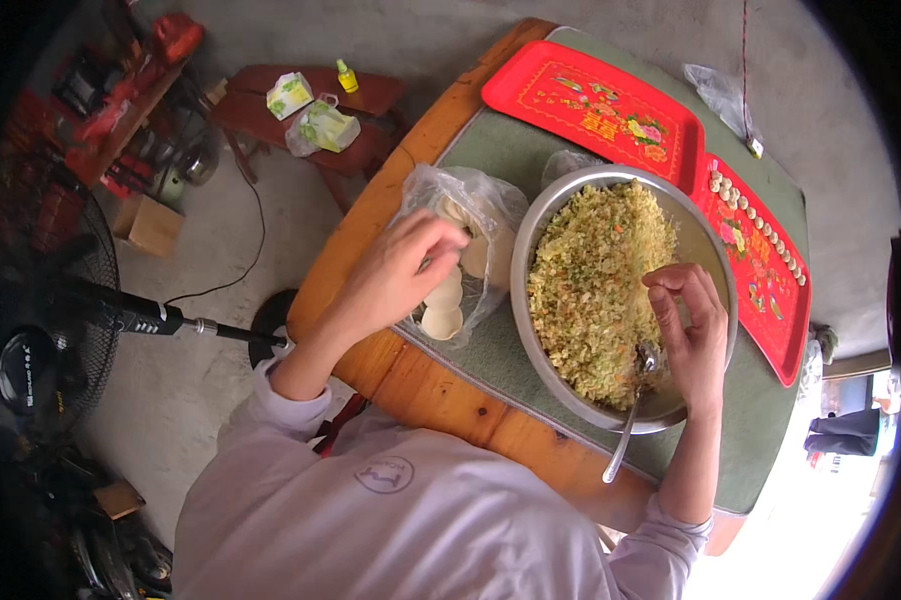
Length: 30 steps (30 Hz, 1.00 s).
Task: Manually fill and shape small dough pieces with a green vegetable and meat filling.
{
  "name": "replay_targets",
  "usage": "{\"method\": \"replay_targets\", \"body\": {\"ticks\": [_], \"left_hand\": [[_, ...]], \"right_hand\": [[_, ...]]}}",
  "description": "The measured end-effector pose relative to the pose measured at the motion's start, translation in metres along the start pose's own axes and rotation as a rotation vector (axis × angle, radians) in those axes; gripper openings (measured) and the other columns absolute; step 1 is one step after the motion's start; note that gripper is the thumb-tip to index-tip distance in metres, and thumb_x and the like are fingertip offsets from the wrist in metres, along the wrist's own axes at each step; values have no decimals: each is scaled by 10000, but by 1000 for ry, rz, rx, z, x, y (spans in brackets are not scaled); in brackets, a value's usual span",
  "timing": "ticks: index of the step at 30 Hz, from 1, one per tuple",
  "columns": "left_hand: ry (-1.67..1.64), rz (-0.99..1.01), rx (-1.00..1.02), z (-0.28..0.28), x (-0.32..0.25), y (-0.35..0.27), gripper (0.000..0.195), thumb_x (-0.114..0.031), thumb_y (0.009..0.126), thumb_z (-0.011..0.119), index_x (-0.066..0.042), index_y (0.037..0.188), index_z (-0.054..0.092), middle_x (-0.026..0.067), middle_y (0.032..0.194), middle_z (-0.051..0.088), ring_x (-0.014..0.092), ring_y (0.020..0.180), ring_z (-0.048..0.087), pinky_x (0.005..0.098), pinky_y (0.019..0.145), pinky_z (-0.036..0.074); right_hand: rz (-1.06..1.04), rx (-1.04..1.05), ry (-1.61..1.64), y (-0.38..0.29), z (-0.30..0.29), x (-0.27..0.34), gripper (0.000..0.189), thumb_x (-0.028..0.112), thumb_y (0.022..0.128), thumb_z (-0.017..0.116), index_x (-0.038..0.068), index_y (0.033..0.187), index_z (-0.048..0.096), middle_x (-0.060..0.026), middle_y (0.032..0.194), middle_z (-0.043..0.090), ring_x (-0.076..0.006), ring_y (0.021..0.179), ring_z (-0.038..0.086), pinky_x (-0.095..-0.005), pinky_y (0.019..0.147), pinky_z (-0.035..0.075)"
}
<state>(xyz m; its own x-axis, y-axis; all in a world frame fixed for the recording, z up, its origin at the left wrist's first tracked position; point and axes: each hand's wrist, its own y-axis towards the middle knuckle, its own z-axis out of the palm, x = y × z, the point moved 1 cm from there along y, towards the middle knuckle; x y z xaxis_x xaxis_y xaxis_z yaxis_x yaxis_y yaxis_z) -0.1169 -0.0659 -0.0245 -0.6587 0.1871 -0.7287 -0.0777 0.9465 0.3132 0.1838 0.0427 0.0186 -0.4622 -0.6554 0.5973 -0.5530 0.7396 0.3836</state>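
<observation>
My left hand (409, 259) hovers over a clear plastic bag (499, 202), thumb and bent fingers apart, with nothing visible between them. In and beside the bag lie round, pale dough wrappers (441, 322), partly hidden by that hand. A large metal bowl (522, 315) holds a chopped, yellow-green filling (597, 285) with orange bits. Over the bowl's right side is my right hand (690, 322), its thumb close to the curled fingertips; whether something is pinched there I cannot tell. A metal spoon (630, 427) rests in the filling, its handle over the near rim.
Beyond the bowl lies a red floral tray (533, 82). Another red tray (784, 330) carries a row of small dumplings (765, 229). Green cloth (488, 142) covers the wooden table (390, 360). A standing fan (143, 311) and a bench (255, 82) are at left.
</observation>
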Motion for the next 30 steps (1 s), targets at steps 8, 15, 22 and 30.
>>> {"method": "replay_targets", "body": {"ticks": [8,15,22,30], "left_hand": [[362,-86,118,13,31,-38,312,-110,818,681,-37,1081,529,109,966,505,272,936,554,380,865,443],[115,-240,123,15,37,-37,210,-80,830,661,-30,972,515,93,953,495,232,895,550,352,815,455],[13,-257,70,19,35,-33,167,-61,840,657,-21,948,536,66,875,502,199,839,546,335,768,459],[214,-184,41,21,35,-33,145,-65,824,656,-23,895,537,113,868,521,305,852,536,393,810,444]], "right_hand": [[37,14,44,1,3,-3,58,60,874,635,8,897,628,-103,907,644,-248,847,611,-335,785,475],[35,16,51,1,3,-5,57,54,871,638,5,896,625,-97,897,645,-235,826,611,-327,777,479],[27,22,67,0,4,-6,48,42,875,632,3,904,629,-96,894,642,-226,819,614,-314,757,486],[41,37,85,2,3,-8,66,46,878,633,-3,921,631,-100,904,639,-224,817,617,-312,745,493]]}}
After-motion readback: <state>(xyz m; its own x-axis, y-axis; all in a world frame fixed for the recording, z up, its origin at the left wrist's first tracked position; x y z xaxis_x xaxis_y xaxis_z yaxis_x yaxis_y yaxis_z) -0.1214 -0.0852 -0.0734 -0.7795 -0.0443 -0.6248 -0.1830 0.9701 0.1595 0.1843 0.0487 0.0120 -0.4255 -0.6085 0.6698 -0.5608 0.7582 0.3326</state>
